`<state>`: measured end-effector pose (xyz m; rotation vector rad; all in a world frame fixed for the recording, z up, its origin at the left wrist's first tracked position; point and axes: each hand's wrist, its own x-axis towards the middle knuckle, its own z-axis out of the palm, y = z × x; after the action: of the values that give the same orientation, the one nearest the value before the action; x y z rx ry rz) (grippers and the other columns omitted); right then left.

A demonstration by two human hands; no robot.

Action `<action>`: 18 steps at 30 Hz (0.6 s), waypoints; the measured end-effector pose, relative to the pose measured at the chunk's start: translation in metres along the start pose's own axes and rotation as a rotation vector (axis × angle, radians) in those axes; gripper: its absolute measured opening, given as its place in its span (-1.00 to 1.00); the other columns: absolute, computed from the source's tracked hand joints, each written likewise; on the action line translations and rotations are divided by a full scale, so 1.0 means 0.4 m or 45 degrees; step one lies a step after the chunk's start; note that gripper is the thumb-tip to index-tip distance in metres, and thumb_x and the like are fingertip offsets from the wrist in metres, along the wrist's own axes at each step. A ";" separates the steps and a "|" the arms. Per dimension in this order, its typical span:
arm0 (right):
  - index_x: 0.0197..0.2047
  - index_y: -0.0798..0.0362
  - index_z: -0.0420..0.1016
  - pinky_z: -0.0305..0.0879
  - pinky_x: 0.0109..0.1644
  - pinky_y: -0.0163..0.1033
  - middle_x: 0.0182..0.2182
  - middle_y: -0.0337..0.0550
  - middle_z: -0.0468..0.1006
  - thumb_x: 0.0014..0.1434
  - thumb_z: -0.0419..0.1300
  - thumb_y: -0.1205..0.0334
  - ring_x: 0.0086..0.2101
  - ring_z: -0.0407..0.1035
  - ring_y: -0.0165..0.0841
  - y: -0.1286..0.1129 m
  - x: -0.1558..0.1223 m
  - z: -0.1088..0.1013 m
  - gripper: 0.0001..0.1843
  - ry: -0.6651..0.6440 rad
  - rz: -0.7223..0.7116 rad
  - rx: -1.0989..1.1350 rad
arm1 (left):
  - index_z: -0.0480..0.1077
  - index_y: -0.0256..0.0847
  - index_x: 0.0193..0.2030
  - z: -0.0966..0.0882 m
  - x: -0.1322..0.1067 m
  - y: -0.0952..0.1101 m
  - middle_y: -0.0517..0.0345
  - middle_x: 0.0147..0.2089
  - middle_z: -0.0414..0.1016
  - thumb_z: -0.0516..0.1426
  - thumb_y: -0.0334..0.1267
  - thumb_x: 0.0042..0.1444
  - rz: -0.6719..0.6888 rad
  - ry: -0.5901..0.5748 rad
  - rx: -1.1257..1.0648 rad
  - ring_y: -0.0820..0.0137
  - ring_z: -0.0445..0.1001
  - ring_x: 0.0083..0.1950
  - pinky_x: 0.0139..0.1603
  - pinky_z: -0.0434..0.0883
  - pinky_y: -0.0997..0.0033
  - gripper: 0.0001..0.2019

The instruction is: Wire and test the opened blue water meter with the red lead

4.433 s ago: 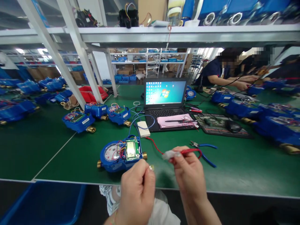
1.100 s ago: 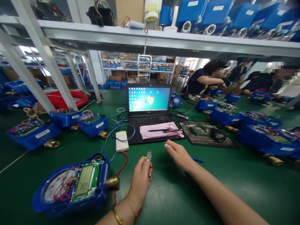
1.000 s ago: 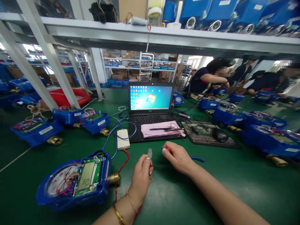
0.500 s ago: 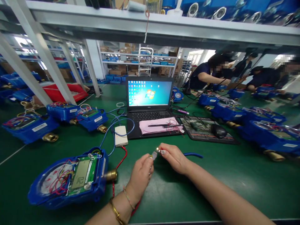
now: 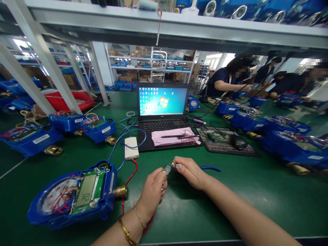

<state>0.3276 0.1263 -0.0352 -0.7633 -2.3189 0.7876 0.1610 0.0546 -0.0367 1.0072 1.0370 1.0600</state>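
Observation:
My left hand (image 5: 153, 191) pinches a small clear plug connector (image 5: 167, 168) on a red wire (image 5: 130, 177) that runs under my wrist. My right hand (image 5: 191, 172) pinches the other end of the connector, fingertips meeting those of the left. An open blue water meter (image 5: 74, 194) with a green circuit board, an LCD and loose coloured wires lies to the left of my left hand, its brass fitting towards the hand. Blue-handled pliers (image 5: 210, 168) lie just behind my right hand, mostly hidden.
An open laptop (image 5: 162, 109) with a pink cloth on it stands behind my hands, a white adapter box (image 5: 131, 148) with blue cables to its left, a mouse (image 5: 238, 141) on a mat to its right. Blue meters (image 5: 98, 130) lie at both sides. People work at the far right.
My hands moved forward from the table edge. My right hand let go of the red wire end, reached out, then came back to meet the connector in my left hand.

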 end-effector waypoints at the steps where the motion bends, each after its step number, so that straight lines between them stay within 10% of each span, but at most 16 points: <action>1: -0.40 0.07 0.21 0.06 -0.32 -0.29 -0.49 -0.24 0.27 0.33 -0.29 -0.16 -0.45 0.16 -0.42 0.000 0.000 0.000 -0.46 -0.001 0.001 0.003 | 0.03 -0.19 -0.47 0.000 0.000 -0.001 0.38 -0.63 -0.02 0.04 0.23 -0.07 0.003 -0.005 0.000 0.62 -0.13 -0.67 -0.74 -0.11 0.68 -0.52; 18: -0.39 0.08 0.22 0.07 -0.32 -0.31 -0.49 -0.24 0.28 0.32 -0.32 -0.19 -0.45 0.17 -0.43 -0.006 0.005 -0.003 -0.42 -0.006 0.016 -0.023 | 0.03 -0.19 -0.48 -0.003 0.004 -0.008 0.38 -0.63 -0.03 0.05 0.25 -0.06 -0.004 -0.013 -0.010 0.63 -0.14 -0.68 -0.74 -0.13 0.68 -0.49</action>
<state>0.3263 0.1263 -0.0322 -0.7858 -2.3301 0.7760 0.1607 0.0557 -0.0405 1.0038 1.0252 1.0545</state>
